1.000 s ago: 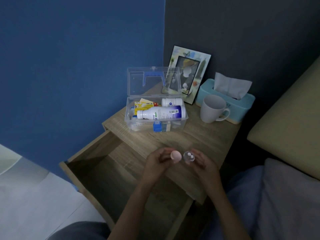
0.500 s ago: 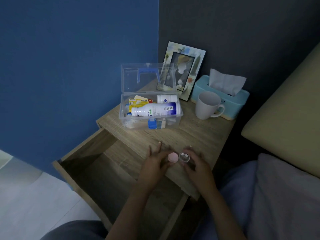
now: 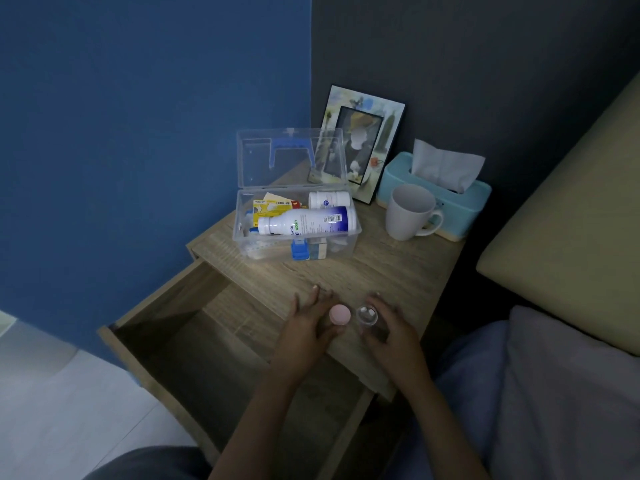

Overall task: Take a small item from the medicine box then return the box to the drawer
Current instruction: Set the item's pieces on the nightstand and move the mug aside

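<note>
A clear plastic medicine box (image 3: 298,247) stands open on the wooden nightstand, its lid with a blue handle upright behind it. Inside lie a large white bottle (image 3: 306,221), a smaller white bottle and some packets. Near the nightstand's front edge, my left hand (image 3: 308,329) pinches a small pink cap (image 3: 339,314) with thumb and finger, other fingers spread on the wood. My right hand (image 3: 389,329) cups a small clear jar (image 3: 367,315) with white pills inside, resting on the top. The drawer (image 3: 194,344) below is pulled out and looks bare.
A white mug (image 3: 410,211), a teal tissue box (image 3: 453,199) and a picture frame (image 3: 362,143) stand at the back of the nightstand. A blue wall is on the left, a bed headboard and grey pillow on the right. White floor lies lower left.
Both hands came down from above the nightstand onto its top, bringing the pink cap and clear jar with them. My left fingers have spread out.
</note>
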Tool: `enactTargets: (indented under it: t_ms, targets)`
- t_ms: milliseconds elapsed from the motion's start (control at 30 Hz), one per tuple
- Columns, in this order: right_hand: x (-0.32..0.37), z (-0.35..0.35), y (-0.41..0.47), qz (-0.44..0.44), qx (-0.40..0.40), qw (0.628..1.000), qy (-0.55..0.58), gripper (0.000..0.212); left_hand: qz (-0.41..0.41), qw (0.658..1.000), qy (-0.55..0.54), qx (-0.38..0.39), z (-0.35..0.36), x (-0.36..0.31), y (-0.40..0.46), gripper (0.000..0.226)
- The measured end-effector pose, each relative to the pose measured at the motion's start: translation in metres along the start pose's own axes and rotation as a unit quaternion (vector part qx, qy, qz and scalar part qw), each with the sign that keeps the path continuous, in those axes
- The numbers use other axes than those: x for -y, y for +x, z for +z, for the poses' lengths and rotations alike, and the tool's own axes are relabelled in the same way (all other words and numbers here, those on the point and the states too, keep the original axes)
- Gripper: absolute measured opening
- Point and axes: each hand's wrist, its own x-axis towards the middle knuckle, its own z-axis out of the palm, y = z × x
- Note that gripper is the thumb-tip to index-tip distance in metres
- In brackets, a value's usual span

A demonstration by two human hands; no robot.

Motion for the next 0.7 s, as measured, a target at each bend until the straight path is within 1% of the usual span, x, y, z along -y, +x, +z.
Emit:
enactTargets:
  t_ms: [133,200,300,367,467,533,600,700]
  targets:
    - [-0.002,0.000,0.000,-0.004,-0.014,1.000,0.015,0.050,-0.004,1.000,0.010,-0.012,-0.003,-0.002,-0.002,0.046]
    - [-0.003,0.001,0.001,0.005,-0.023,0.999,0.039,0.045,0.000,0.997,0.080,-0.011,-0.003,0.000,-0.003,0.048]
    - [-0.003,0.003,0.003,0.037,-0.051,0.994,0.094,0.039,-0.016,0.979,0.202,0.008,-0.002,0.007,-0.004,0.053]
    - [0.000,0.002,0.007,0.056,-0.092,0.984,0.142,0.036,-0.032,0.970,0.240,0.016,-0.002,0.012,-0.004,0.055]
    - [0.009,-0.007,0.020,0.042,-0.171,0.968,0.179,0.031,-0.033,0.966,0.255,0.026,0.000,0.016,-0.004,0.055]
    - [0.017,-0.018,0.039,0.023,-0.231,0.957,0.175,0.037,-0.035,0.967,0.252,0.029,0.000,0.016,-0.005,0.054]
    - [0.026,-0.033,0.064,-0.006,-0.281,0.946,0.163,0.038,-0.033,0.968,0.248,0.024,-0.001,0.015,-0.004,0.053]
    - [0.035,-0.055,0.106,-0.024,-0.319,0.939,0.125,0.036,-0.031,0.969,0.245,0.026,-0.003,0.012,-0.004,0.058]
